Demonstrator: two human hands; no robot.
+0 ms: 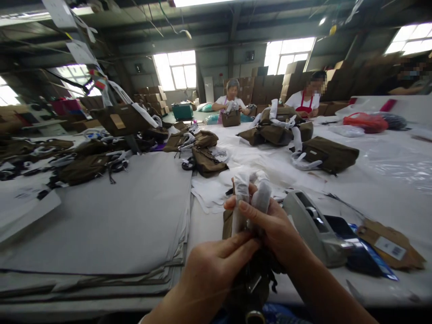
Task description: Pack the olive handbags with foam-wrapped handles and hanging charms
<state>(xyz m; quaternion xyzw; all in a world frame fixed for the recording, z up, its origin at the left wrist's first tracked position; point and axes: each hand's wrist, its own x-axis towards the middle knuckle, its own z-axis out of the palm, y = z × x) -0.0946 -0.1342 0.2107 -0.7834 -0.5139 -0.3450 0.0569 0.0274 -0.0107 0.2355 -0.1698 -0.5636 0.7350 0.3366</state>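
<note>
Brown bag (227,224) gripped at near edge of desk (199,236)

L to R: paper stack (118,216) fills the near L part. L hand (216,265) pinches bag at base of handles (241,185); exact bit between fingertips hidden. R hand (275,225) is closed round the white-wrapped handles, thumb across the wrap. Just R: tape dispenser (312,229), then brown tags (388,245) toward near R corner.

To do it well, I'd keep L pinch tight & low, R grip light so wrap doesn't tear or slip, both loops level. Bag's at near edge, about mid-desk, body mostly hidden under hands. Handle loops point up & twd far edge; body drops twd near edge. Long axis prob. runs near-far, can't be sure.
</note>
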